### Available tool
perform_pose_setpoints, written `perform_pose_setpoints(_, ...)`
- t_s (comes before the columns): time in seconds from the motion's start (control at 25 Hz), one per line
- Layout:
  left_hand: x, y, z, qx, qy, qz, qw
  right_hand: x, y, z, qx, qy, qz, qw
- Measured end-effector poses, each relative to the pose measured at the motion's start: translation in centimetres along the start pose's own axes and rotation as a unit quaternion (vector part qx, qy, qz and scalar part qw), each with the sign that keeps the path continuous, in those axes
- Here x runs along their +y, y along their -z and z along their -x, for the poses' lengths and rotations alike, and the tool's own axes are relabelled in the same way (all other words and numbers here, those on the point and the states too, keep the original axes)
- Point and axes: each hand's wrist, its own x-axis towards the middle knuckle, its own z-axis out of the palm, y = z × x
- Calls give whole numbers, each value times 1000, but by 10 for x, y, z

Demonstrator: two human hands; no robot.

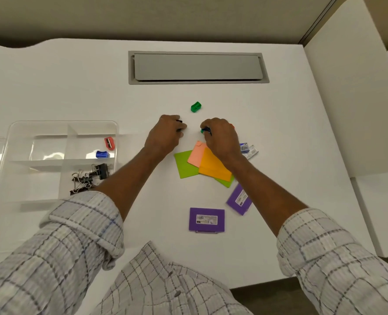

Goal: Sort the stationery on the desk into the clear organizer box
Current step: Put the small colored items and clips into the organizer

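The clear organizer box (13, 133) lies at the left of the white desk. It holds a red sharpener (109, 143), a blue sharpener (102, 154) and several black binder clips (89, 176). A green sharpener (196, 107) lies loose beyond my hands. My left hand (167, 135) is closed around a small dark item, mostly hidden. My right hand (220, 137) is closed over small sharpeners; green, blue and orange bits show. Sticky notes (202, 164) in green, pink and orange lie under my right wrist. Two purple boxes (206, 219) (239, 199) lie nearer me.
A grey cable hatch (197, 67) is set into the desk at the back. White staple packets (248, 150) peek out to the right of my right hand. A white partition (352, 105) bounds the desk on the right.
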Motion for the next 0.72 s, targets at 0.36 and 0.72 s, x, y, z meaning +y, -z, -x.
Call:
perform_pose_setpoints(0.36, 6, 5, 23, 109, 108, 314, 937, -27, 0, 1, 71, -31, -177, 981)
perform_pose_setpoints(0.72, -21, 52, 97, 95, 147, 519, 836, -97, 6, 18, -101, -195, -505, 834)
